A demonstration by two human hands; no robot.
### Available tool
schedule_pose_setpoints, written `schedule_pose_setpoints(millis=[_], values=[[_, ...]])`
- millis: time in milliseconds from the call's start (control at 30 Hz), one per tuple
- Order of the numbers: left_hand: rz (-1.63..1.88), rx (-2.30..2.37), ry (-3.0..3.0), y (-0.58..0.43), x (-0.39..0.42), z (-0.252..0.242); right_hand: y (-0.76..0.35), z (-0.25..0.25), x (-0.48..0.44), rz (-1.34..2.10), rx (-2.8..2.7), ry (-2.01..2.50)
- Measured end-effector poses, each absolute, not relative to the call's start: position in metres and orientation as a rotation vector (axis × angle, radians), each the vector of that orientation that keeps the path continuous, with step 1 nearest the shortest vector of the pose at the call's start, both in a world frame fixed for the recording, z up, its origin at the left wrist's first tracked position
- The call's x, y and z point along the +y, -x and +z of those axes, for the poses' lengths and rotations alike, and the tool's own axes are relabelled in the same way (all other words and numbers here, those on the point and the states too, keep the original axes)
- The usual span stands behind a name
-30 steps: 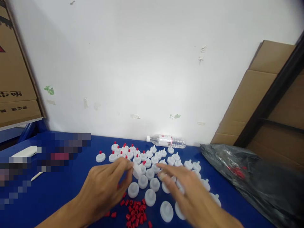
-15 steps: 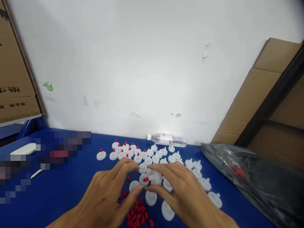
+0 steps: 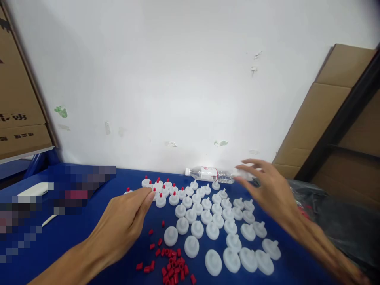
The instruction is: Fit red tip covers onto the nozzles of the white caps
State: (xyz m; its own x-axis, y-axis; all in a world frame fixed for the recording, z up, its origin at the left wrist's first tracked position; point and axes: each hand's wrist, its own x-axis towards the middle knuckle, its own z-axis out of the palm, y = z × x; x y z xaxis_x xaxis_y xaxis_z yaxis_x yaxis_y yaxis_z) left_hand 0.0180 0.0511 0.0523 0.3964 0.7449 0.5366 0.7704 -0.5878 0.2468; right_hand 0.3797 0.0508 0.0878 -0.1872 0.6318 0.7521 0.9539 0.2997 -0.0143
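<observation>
White nozzle lids (image 3: 212, 232) with round bases cover the blue table (image 3: 89, 213); red-tipped lids (image 3: 160, 201) cluster at the back, loose red caps (image 3: 186, 270) nearer. The left hand's (image 3: 118, 225) fingers are pinched closed beside that cluster. The right hand (image 3: 268, 188) curves its fingers apart by the bottle (image 3: 209, 174), around a pale blur; I can't tell whether they grip it.

There are about thirty-six bare, round white plastic nozzle lids (image 3: 212, 232) and roughly twelve red-capped ones (image 3: 160, 201). Loose red plastic caps (image 3: 170, 273) number about thirty. One clear plastic bottle (image 3: 208, 174) lies there.
</observation>
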Motion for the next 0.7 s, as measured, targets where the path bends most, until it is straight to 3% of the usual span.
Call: schedule_pose_setpoints(millis=[233, 567, 700], values=[[-0.672, -1.548, 2.818, -0.019, 0.065, 0.038, -0.428, 0.061, 0.082, 0.002, -1.804, 1.699], [-0.728, -1.675, 2.659, -0.017, 0.078, 0.029, -0.432, 0.043, 0.087, 0.263, -2.016, 1.679], [-0.638, -1.623, 2.668, -0.017, 0.091, 0.022, -0.428, 0.046, 0.083, 0.143, -1.976, 1.694]])
